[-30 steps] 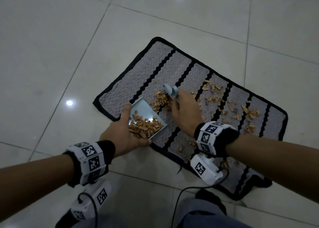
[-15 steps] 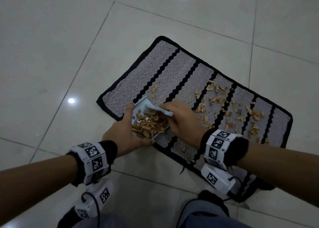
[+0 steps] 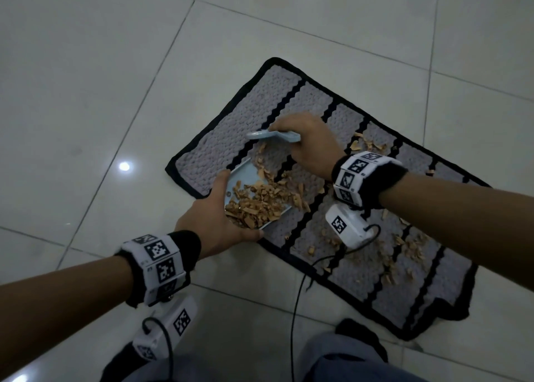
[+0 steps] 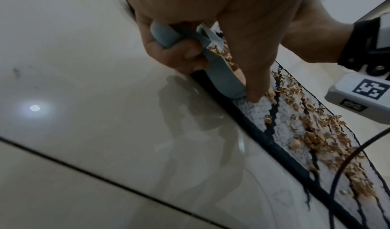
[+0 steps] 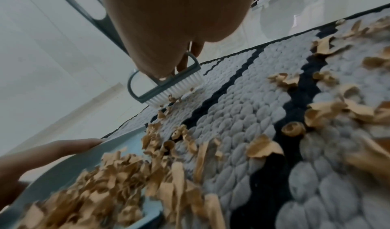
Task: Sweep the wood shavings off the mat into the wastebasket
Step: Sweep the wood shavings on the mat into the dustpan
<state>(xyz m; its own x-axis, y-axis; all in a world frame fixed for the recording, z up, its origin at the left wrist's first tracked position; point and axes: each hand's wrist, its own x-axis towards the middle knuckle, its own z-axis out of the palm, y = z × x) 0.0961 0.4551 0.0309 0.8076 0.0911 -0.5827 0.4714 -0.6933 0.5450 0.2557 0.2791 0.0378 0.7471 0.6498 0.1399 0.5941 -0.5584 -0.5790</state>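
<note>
Item: sweep step, mid-load: left hand (image 3: pixel 215 222) grips dustpan (image 3: pixel 245 179) w/ shavings (image 3: pixel 260 202) on mat (image 3: pixel 289 107); right hand (image 3: pixel 309 144) fingers grip brush (image 3: pixel 274 135) at 12 o'clock; next likely pulls strays panward; wastebasket unseen.

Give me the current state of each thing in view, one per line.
Mat: flat on the tiled floor, shavings scattered over it.
Shavings: partly in the dustpan, many loose on the mat.
Dustpan: on the mat's near edge, heaped with shavings, held by the left hand.
Brush: bristles down on the mat, gripped by the right hand.
Wastebasket: not in view.
</note>
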